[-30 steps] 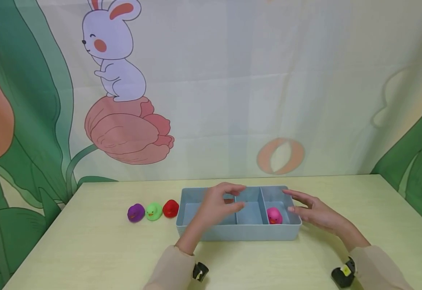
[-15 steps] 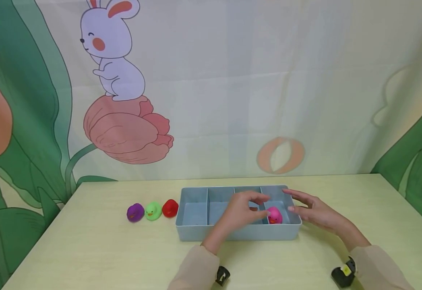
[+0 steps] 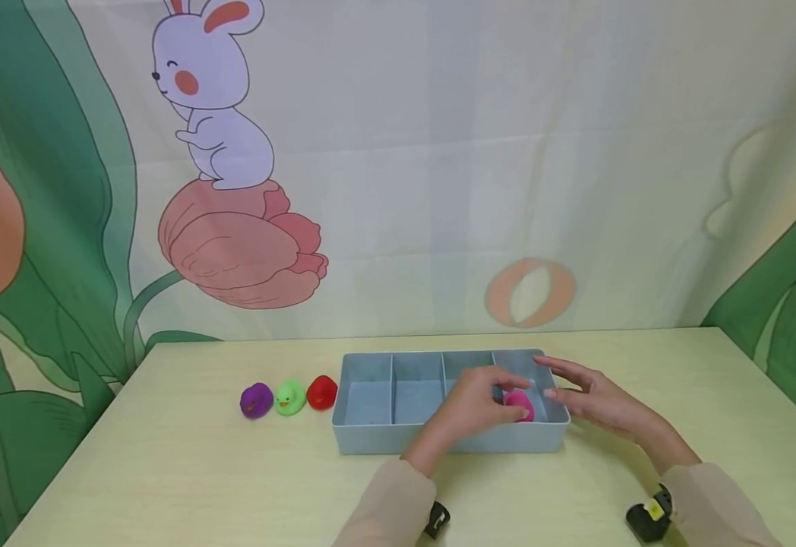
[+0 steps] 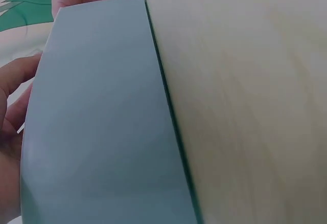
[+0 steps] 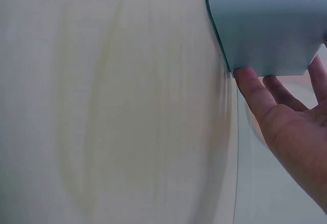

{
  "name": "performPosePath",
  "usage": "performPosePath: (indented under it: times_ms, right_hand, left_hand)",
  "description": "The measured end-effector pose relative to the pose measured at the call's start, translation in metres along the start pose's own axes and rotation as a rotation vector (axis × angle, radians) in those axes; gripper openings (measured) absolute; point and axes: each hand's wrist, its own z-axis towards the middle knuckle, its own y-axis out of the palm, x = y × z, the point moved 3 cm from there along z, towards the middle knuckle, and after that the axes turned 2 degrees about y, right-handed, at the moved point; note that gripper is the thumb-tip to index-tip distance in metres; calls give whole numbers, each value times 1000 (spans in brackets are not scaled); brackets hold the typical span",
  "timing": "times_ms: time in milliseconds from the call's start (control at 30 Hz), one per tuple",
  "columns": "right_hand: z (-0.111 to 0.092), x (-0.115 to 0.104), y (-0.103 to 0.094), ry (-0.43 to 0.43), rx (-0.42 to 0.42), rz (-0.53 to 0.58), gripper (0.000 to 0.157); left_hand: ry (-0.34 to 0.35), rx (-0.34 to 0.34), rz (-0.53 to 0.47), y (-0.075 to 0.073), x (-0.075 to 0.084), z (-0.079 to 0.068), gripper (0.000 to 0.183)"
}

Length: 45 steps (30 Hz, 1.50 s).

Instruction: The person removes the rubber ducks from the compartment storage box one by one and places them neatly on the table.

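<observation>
A pink toy duck (image 3: 517, 401) sits in the rightmost compartment of a blue-grey divided box (image 3: 377, 441). My left hand (image 3: 473, 403) reaches over the box from the front. Its thumb lies across the duck's front and its fingers are above and behind, still spread. In the left wrist view, part of the left hand (image 4: 13, 93) shows beyond the box's front wall (image 4: 102, 111). At the box's right end my right hand (image 3: 596, 399) has extended fingers against the wall. The right wrist view shows that hand (image 5: 291, 116) with fingertips at the box's end (image 5: 276, 55).
Left of the box, a purple duck (image 3: 257, 400), a green duck (image 3: 291, 397) and a red duck (image 3: 322, 393) stand in a row on the pale wooden table (image 3: 234, 471). A printed curtain (image 3: 398, 190) hangs behind the table.
My left hand has moved right across the box and down to the pink duck, its fingers still apart. The right hand stays at the box's right end; the ducks have not moved.
</observation>
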Motion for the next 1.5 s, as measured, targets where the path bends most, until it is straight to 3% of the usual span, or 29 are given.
performPosePath:
  times_ms: [333, 600, 867, 1100, 1333, 1500]
  right_hand:
    - [-2, 0, -1, -12, -1, -7, 59]
    - [-1, 1, -1, -10, 6, -9, 60]
    - [0, 1, 0, -15, 5, -14, 59]
    - [0, 1, 0, -17, -2, 6, 59]
    - [0, 0, -1, -12, -6, -10, 59]
    - [0, 0, -1, -22, -13, -15, 58]
  left_hand:
    - [3, -114, 341, 6, 9, 14, 33]
    - [-52, -219, 564, 11, 17, 23, 32]
    - [-111, -270, 745, 17, 21, 31, 14]
    - [-137, -288, 787, 20, 22, 32, 3]
    - [-42, -241, 744, 18, 15, 31, 11]
    - [7, -217, 620, 12, 13, 28, 13]
